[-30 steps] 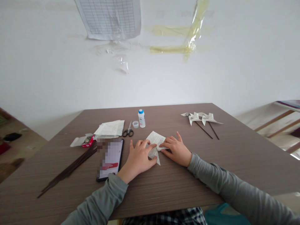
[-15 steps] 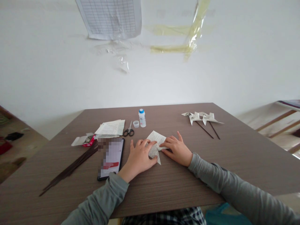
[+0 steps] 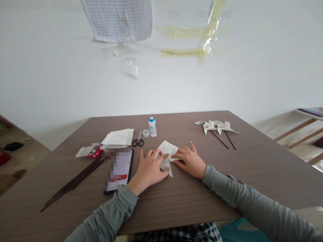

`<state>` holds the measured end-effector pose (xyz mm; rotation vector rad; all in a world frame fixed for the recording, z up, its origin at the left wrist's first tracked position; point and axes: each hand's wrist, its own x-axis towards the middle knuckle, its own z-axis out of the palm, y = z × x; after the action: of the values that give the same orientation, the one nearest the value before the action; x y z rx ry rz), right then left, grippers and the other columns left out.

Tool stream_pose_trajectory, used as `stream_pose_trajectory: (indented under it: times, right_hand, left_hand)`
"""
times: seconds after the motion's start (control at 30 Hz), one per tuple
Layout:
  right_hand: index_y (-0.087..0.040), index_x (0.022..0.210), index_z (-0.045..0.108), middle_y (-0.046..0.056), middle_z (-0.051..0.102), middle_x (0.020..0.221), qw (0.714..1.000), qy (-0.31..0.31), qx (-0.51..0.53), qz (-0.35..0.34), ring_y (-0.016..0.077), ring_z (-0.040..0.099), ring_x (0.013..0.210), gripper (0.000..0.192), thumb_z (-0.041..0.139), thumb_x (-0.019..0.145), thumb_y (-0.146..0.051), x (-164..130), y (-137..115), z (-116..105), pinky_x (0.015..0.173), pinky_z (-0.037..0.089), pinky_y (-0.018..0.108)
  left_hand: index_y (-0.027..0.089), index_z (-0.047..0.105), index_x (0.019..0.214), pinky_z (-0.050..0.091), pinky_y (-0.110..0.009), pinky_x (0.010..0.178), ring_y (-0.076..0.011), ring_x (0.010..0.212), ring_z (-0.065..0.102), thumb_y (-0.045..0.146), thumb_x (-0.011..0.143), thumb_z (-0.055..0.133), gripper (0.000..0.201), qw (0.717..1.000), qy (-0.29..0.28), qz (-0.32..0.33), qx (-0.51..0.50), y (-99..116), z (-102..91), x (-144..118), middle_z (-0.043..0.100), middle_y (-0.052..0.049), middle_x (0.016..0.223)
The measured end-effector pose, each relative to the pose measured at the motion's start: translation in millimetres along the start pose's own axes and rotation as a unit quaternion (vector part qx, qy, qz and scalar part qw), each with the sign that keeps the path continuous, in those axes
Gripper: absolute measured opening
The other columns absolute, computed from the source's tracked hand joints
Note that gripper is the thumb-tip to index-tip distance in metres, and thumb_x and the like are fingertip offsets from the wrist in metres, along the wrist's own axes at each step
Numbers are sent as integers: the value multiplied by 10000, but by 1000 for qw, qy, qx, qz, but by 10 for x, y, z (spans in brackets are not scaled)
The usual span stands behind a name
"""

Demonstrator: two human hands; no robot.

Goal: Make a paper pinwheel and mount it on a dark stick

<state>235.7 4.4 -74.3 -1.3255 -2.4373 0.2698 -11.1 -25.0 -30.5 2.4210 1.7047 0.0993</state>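
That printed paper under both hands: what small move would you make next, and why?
Probably run the right hand fingertips along the fold to crease it. Both hands already press the folded paper flat on the table, the left hand pinning it, and one flap looks only partly flattened.

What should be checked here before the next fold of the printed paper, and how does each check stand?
1. Left hand flat on the printed paper: ok.
2. Right hand fingertips on the paper's fold: ok.
3. Paper lying on the table, not lifted: ok.
4. Phone apart from the paper: ok, though it lies close beside the left hand.
5. Scissors and glue bottle outside the folding area: ok, both lie behind the paper.
6. Crease sharp and aligned: cannot tell, the hands cover it.
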Motion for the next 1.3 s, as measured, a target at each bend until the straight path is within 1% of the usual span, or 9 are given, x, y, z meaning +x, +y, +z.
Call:
stream_pose_trajectory:
  times: [0.17, 0.23, 0.37, 0.5, 0.7, 0.77, 0.93, 1.1, 1.3]
  right_hand:
    - [-334, 1373, 955, 114, 910, 1334, 1000, 12, -3, -11, 391, 815, 1372, 269, 739, 1214, -309, -8, 2, -10, 1500, 255, 926]
    - [-343, 1368, 955, 113, 908, 1329, 1000, 12, -2, -11, 387, 812, 1366, 272, 729, 1218, -323, -8, 4, -15, 1499, 265, 922]
    - [-338, 1372, 954, 102, 906, 1328, 1000, 2, -1, -8, 386, 817, 1351, 276, 727, 1215, -341, -10, 1, -28, 1485, 266, 953]
    - [-340, 1356, 971, 119, 916, 1314, 1000, 18, 1, -13, 401, 824, 1372, 283, 724, 1221, -314, -21, 1, -26, 1513, 284, 895]
    - [-315, 1423, 933, 111, 906, 1348, 1000, 11, 9, -16, 380, 810, 1385, 281, 729, 1231, -318, 0, 37, 0, 1470, 238, 975]
    - [-331, 1414, 932, 99, 908, 1339, 1000, 10, 10, -14, 378, 815, 1377, 270, 740, 1224, -322, 7, 47, 6, 1470, 240, 968]
    - [-374, 1378, 939, 62, 922, 1297, 1000, 25, 1, -16, 352, 835, 1330, 258, 764, 1198, -316, 4, 49, 1, 1502, 273, 882]
    - [-363, 1381, 937, 77, 917, 1333, 1000, 13, 13, -10, 365, 824, 1345, 272, 731, 1209, -322, -1, 40, -15, 1500, 213, 926]
    - [-344, 1382, 944, 97, 919, 1340, 1000, 10, 17, -10, 385, 818, 1381, 274, 722, 1223, -328, -4, 16, -31, 1498, 221, 949]
  left_hand:
    - [351, 725, 1788, 246, -926, 1520, -501, 1715, 602, 428, 1093, 834, 708, 1000, 10, -11, -11, -3, 48, 10, 714, -151, 1831]
    - [366, 717, 1794, 246, -920, 1520, -496, 1703, 608, 431, 1089, 837, 717, 1000, 12, -11, -11, -3, 51, 10, 721, -145, 1818]
    - [427, 801, 1703, 257, -920, 1514, -485, 1670, 630, 448, 1111, 824, 592, 1000, 9, -2, -10, 0, 24, -3, 758, -109, 1754]
    - [409, 844, 1668, 240, -950, 1506, -498, 1657, 637, 444, 1122, 826, 547, 1000, 7, 6, -11, 3, -3, -14, 758, -118, 1753]
    - [415, 836, 1684, 218, -941, 1521, -478, 1672, 640, 434, 1134, 830, 550, 1000, 15, 6, -2, -3, 20, -19, 765, -119, 1755]
    - [413, 838, 1681, 225, -939, 1518, -477, 1671, 641, 436, 1137, 826, 545, 1000, 15, 9, 1, -4, 19, -22, 765, -119, 1761]
    - [409, 835, 1678, 229, -944, 1512, -484, 1683, 625, 430, 1135, 813, 543, 1000, 8, 5, -2, 12, -8, -24, 759, -120, 1767]
    - [417, 822, 1682, 230, -946, 1506, -489, 1675, 618, 424, 1110, 822, 572, 1000, 9, -3, -13, 5, 15, -15, 754, -119, 1756]
    - [400, 782, 1724, 242, -945, 1506, -486, 1678, 621, 405, 1089, 845, 639, 1000, 18, -10, -15, 0, 40, -2, 758, -131, 1761]
